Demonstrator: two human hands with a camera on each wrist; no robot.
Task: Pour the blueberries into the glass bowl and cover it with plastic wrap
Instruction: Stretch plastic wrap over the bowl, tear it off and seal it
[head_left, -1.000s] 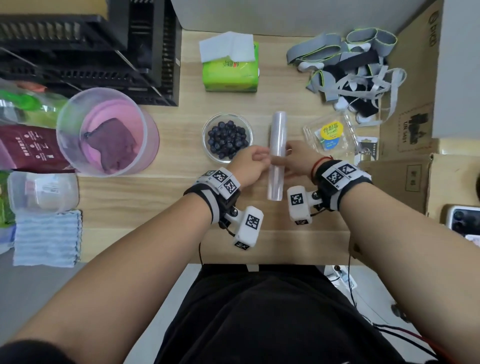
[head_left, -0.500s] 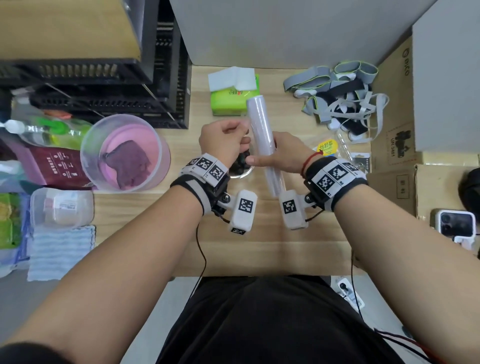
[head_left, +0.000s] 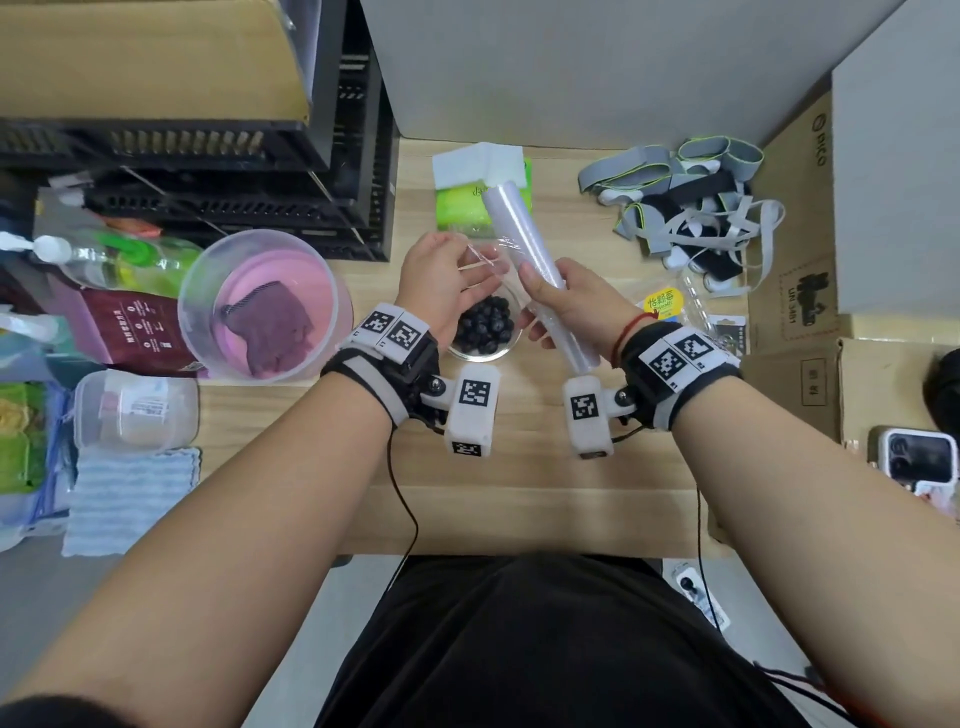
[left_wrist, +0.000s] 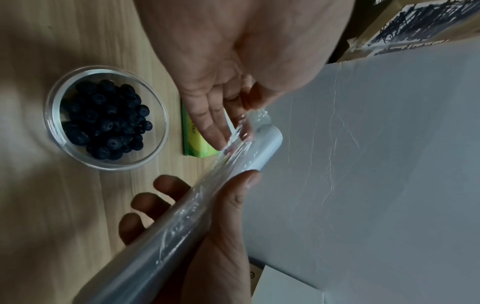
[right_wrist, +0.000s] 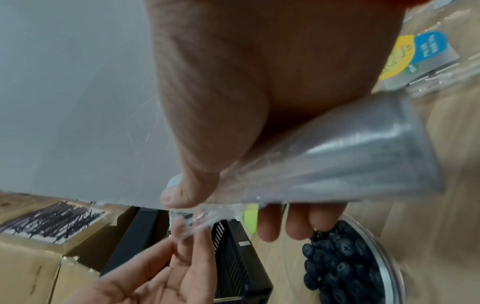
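Observation:
The glass bowl (head_left: 506, 349) full of blueberries (head_left: 485, 326) stands on the wooden table, just below both hands. My right hand (head_left: 535, 299) grips the plastic wrap roll (head_left: 511, 223) around its middle, holding it tilted in the air above the bowl. My left hand (head_left: 475, 260) pinches the loose film edge (head_left: 493, 262) beside the roll's upper part. In the left wrist view, bowl (left_wrist: 50, 107) and blueberries (left_wrist: 106, 119) lie left of the roll (left_wrist: 182, 222). The right wrist view shows the roll (right_wrist: 350, 160) under my thumb (right_wrist: 187, 185), blueberries (right_wrist: 337, 267) below.
The empty blueberry clamshell (head_left: 670, 306) lies right of the bowl. A pink tub (head_left: 208, 270) holding a purple cloth sits left, a green tissue pack (head_left: 462, 208) behind. Strap pile (head_left: 691, 208), black racks (head_left: 234, 156), cardboard boxes (head_left: 800, 249), phone (head_left: 919, 457), blue towel (head_left: 130, 499).
The roll, lying on the table a second ago, has been lifted and tilted by my right hand. My left hand has peeled the film's edge away from the roll.

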